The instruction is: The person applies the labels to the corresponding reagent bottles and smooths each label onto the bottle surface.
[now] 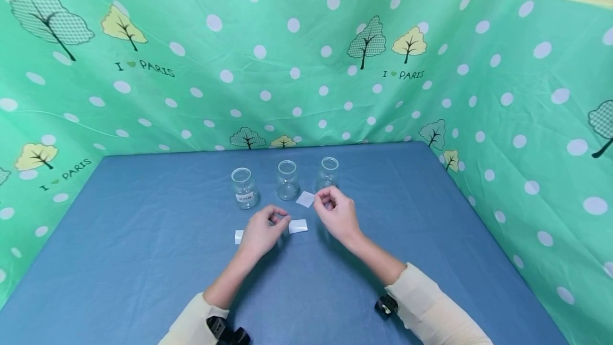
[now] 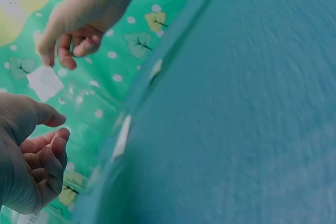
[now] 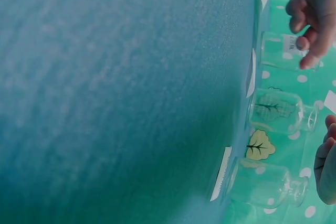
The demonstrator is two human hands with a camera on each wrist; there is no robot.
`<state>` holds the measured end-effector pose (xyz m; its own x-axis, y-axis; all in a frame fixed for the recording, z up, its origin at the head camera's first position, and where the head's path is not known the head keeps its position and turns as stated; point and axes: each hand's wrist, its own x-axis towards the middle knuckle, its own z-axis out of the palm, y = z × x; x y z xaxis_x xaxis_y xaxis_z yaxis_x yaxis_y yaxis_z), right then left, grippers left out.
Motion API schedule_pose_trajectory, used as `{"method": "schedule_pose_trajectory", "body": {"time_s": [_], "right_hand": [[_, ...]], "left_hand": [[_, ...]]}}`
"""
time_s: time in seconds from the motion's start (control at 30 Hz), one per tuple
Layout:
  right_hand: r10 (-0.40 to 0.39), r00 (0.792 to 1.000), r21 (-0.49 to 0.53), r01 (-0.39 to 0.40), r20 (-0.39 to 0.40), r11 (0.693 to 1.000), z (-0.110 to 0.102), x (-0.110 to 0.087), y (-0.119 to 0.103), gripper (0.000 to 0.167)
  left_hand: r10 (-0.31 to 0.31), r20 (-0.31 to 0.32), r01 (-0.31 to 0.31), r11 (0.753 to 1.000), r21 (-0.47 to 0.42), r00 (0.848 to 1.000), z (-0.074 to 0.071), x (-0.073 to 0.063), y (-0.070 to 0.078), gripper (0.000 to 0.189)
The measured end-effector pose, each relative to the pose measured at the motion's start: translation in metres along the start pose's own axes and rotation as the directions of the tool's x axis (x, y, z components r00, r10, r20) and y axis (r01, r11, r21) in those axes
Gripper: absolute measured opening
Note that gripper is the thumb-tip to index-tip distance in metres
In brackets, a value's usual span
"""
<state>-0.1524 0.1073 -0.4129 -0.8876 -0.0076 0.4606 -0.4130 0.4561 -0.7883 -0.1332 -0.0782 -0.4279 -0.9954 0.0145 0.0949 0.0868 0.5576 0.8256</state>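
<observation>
My right hand (image 1: 337,213) pinches a small white paper label (image 1: 305,199) by its edge, raised over the table. In the left wrist view this label (image 2: 45,83) hangs below the fingertips. My left hand (image 1: 264,229) hovers just to the left, fingers loosely bent, with a gap between thumb and forefinger and nothing in it. Beyond the hands stand three open glass jars: a left jar (image 1: 245,188) bearing a white label with dark lettering, a middle jar (image 1: 287,180) and a right jar (image 1: 328,171), partly behind my right hand.
On the blue-covered table (image 1: 143,260) lie a white label (image 1: 298,226) between the hands and another label (image 1: 239,237) partly under my left hand. A third label (image 3: 221,174) shows in the right wrist view. Green dotted curtain (image 1: 268,68) borders the table behind and beside.
</observation>
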Motion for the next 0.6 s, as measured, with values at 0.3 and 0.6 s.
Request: {"method": "schedule_pose_trajectory", "body": {"time_s": [0.3, 0.6], "right_hand": [[-0.066, 0.998, -0.067, 0.065, -0.011, 0.996, 0.001, -0.002, 0.004, 0.004], [-0.155, 0.988, -0.135, 0.150, -0.023, 0.979, 0.004, -0.003, 0.004, 0.004]], "left_hand": [[0.023, 0.005, -0.022, 0.992, -0.127, 1.000, -0.002, 0.000, 0.015, 0.016], [0.002, 0.025, 0.004, 0.978, -0.208, 1.000, -0.003, 0.001, 0.021, 0.015]]}}
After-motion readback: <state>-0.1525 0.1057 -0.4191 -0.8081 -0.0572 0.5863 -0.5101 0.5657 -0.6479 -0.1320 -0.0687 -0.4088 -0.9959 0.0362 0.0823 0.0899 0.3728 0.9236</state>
